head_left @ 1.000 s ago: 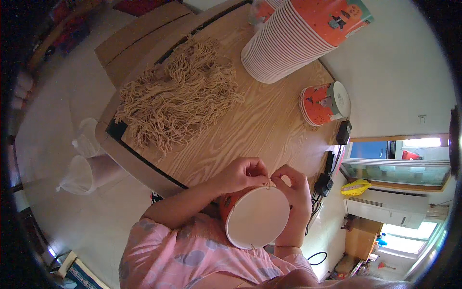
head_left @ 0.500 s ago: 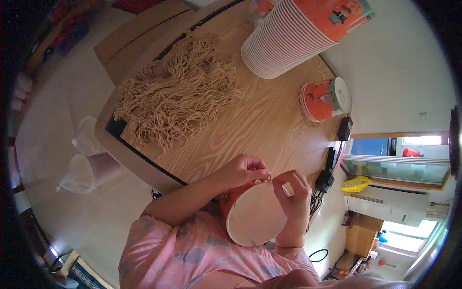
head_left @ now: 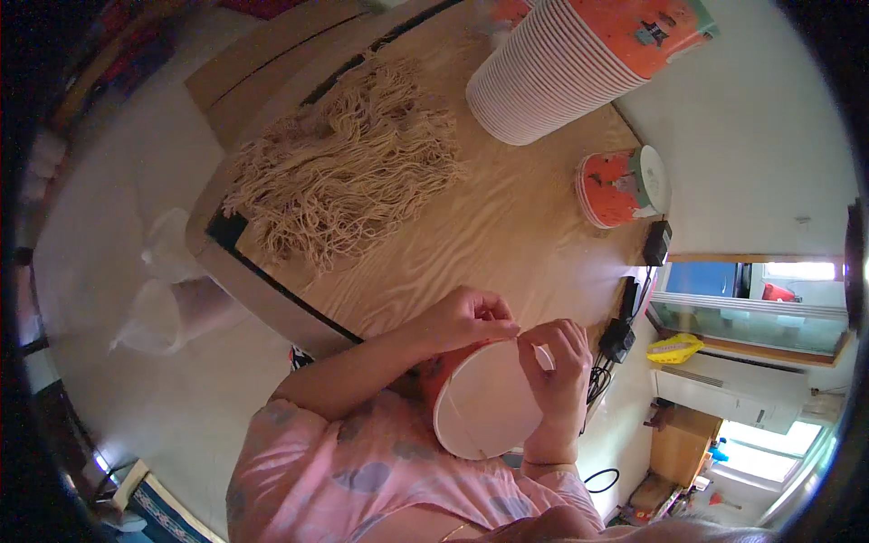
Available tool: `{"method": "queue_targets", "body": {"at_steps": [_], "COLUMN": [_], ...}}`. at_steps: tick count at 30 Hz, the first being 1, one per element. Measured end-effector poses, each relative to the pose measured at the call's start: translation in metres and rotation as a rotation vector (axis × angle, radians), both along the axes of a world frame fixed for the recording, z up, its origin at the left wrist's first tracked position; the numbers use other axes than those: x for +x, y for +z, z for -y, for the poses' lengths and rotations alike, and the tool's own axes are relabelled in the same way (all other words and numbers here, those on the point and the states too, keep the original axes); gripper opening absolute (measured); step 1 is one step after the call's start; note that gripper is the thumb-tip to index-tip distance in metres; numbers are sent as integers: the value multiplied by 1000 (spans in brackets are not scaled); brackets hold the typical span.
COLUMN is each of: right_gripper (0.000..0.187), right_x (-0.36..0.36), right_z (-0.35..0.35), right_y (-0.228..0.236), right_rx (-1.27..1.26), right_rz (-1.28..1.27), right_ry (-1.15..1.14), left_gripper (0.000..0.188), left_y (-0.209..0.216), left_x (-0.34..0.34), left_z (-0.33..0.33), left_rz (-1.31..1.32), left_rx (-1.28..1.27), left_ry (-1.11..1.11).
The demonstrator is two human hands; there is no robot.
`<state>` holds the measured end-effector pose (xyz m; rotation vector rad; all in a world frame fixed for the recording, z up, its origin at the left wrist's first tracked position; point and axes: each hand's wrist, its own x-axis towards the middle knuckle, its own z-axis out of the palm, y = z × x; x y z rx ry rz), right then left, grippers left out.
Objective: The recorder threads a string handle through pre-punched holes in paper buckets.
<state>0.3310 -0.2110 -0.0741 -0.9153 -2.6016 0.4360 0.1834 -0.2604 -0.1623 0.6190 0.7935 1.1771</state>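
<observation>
A paper bucket (head_left: 484,407) with a white inside and a red printed outside rests tilted against my body, its mouth facing up toward me. At its upper rim my left hand (head_left: 475,319) is closed in a pinch, apparently on a thin tan cord that is mostly hidden by the fingers. Close beside it my right hand (head_left: 557,357) pinches at the same spot, its thumb over the bucket's mouth. A small bit of cord shows at the lower rim. Beyond my hands, a heap of loose tan cords (head_left: 353,172) lies on the wooden table (head_left: 507,235).
A tall stack of nested paper buckets (head_left: 557,77) lies at the back of the table. A shorter upturned stack (head_left: 615,187) stands by the wall. Black adapters (head_left: 618,339) and cables run along the right edge. Plastic bags (head_left: 158,317) sit on the floor at left.
My two hands have drawn closer together at the rim, and the bit of cord between them is now hardly visible. The view has shifted slightly; the bucket stays against my body.
</observation>
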Motion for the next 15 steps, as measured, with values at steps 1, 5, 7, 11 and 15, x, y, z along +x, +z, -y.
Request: {"method": "queue_targets", "body": {"at_steps": [1,5,7,11,15], "right_gripper": [14,14,13,13,13], "right_x": [0,-2,-2,-1,-2], "right_z": [0,1,0,0,-1], "right_y": [0,2,2,0,0], "right_rx": [13,-9,-5,-5,8], "right_rz": [1,16,7,4,6], "right_ry": [-3,15,29,34,29], "left_gripper": [21,20,20,19,19], "left_y": [1,-7,-4,-5,-4], "left_x": [0,7,6,7,6], "left_z": [0,-1,-1,-1,-1], "left_rz": [-12,-97,-113,-123,-114], "left_rx": [6,109,98,82,86], "left_ry": [0,63,52,58,70]}}
